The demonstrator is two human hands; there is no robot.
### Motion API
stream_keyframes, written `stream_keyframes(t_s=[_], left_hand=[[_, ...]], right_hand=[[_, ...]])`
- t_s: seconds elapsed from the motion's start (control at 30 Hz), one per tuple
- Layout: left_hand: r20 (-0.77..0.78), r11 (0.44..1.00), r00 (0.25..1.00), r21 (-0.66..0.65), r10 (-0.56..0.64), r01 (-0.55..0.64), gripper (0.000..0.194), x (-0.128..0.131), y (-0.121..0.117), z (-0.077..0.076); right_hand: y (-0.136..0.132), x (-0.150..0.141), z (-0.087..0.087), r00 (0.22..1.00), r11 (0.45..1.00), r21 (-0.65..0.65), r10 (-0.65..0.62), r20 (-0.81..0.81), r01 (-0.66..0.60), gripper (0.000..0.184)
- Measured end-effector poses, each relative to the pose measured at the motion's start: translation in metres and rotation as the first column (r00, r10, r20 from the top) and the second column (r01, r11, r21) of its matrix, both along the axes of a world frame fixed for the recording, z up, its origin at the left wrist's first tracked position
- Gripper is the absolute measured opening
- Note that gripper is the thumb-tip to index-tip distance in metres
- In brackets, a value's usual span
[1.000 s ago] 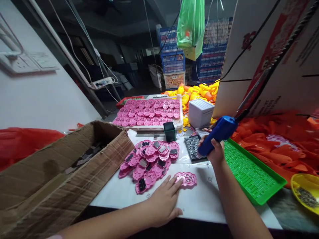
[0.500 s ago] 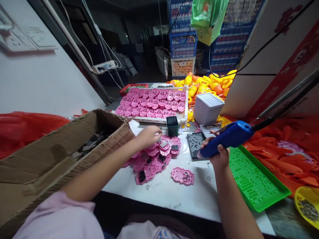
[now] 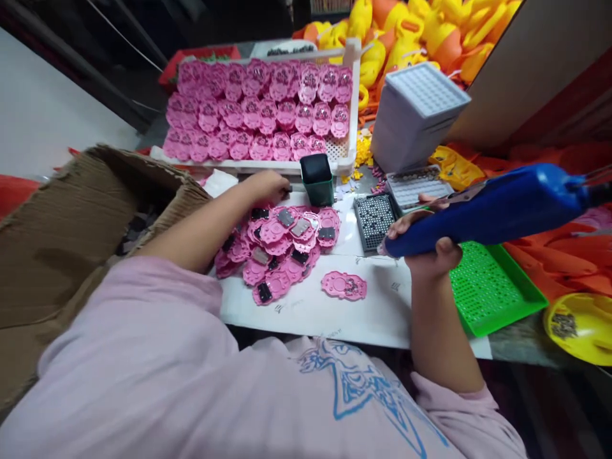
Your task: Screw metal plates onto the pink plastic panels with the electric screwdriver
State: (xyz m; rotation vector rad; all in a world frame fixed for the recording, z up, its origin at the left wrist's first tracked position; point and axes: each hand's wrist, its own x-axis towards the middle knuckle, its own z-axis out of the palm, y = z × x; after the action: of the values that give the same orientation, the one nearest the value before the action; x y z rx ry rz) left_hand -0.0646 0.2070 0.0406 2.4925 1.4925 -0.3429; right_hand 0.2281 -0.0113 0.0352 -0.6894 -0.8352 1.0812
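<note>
My right hand is wrapped round a blue electric screwdriver, tilted with its tip down to the left near a black perforated tray. My left hand is behind the pile of pink plastic shells, left of a dark green square cup. Its fingers are closed, with a small dark bit showing at the fingertips that I cannot make out. Black and grey rectangular pieces sit on several shells in the pile. A single pink shell with small metal parts lies apart on the white sheet.
A white crate holds rows of pink shells at the back. The cardboard box stands left, under my left arm. Right are a white stack of trays, a green tray and a yellow bowl. Yellow-orange parts heap behind.
My left hand has left the single pink shell and reached across the pile to its far side. The right hand still holds the screwdriver. The view has tilted down.
</note>
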Motion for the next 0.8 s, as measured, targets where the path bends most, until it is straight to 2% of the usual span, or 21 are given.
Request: stream_keyframes(t_s=[0.07,0.13,0.2,0.27,0.3,0.37,0.43,0.47,0.53,0.6,0.67,0.73,0.8], left_hand=[[0.043,0.998,0.998,0.047,0.05,-0.052,0.018,0.0,0.004,0.003],[0.117,0.984,0.988,0.134,0.102,-0.118,0.026,-0.001,0.002,0.013],[0.209,0.953,0.968,0.237,0.14,-0.189,0.033,-0.003,-0.01,0.026],[0.387,0.916,0.909,0.288,0.155,-0.279,0.035,-0.006,-0.035,0.037],[0.566,0.904,0.81,0.251,0.154,-0.347,0.033,-0.006,-0.053,0.042],[0.829,0.913,0.536,0.084,0.158,-0.399,0.029,-0.003,-0.095,0.047],[0.912,0.925,0.334,-0.108,0.238,-0.363,0.027,0.006,-0.14,0.049],[0.914,0.923,0.265,-0.218,0.307,-0.317,0.028,0.012,-0.161,0.048],[0.873,0.873,0.149,-0.423,0.464,-0.241,0.037,0.025,-0.195,0.045],[0.806,0.804,0.076,-0.568,0.587,-0.177,0.044,0.039,-0.216,0.04],[0.757,0.755,0.039,-0.644,0.652,-0.119,0.043,0.05,-0.225,0.035],[0.747,0.747,0.032,-0.66,0.664,-0.075,0.038,0.058,-0.227,0.031],[0.769,0.771,0.055,-0.634,0.637,-0.059,0.033,0.062,-0.227,0.029]], right_hand=[[0.0,-0.001,0.004,1.0,1.0,-0.015,-0.006,0.015,0.006,0.053],[0.0,-0.002,0.006,0.999,1.0,-0.015,0.0,0.035,0.0,0.053],[-0.001,-0.002,0.006,0.998,1.0,-0.011,0.011,0.058,-0.011,0.054],[-0.001,-0.002,0.005,0.997,1.0,-0.008,0.014,0.076,-0.014,0.057],[-0.001,-0.002,0.005,0.997,1.0,-0.008,0.011,0.083,-0.01,0.057],[0.0,-0.001,0.004,0.996,1.0,-0.005,-0.002,0.092,0.002,0.056],[0.0,-0.002,0.004,0.995,1.0,-0.004,-0.014,0.097,0.014,0.055],[0.001,-0.002,0.004,0.995,1.0,-0.003,-0.02,0.098,0.02,0.055],[0.001,-0.002,0.004,0.994,1.0,-0.003,-0.028,0.102,0.029,0.057],[0.0,-0.003,0.003,0.994,0.999,-0.001,-0.034,0.107,0.035,0.059],[0.0,-0.004,0.002,0.993,0.999,0.006,-0.038,0.113,0.037,0.058],[0.0,-0.006,0.001,0.993,0.999,0.016,-0.043,0.114,0.041,0.055],[0.0,-0.007,0.001,0.992,0.999,0.02,-0.049,0.114,0.047,0.053]])
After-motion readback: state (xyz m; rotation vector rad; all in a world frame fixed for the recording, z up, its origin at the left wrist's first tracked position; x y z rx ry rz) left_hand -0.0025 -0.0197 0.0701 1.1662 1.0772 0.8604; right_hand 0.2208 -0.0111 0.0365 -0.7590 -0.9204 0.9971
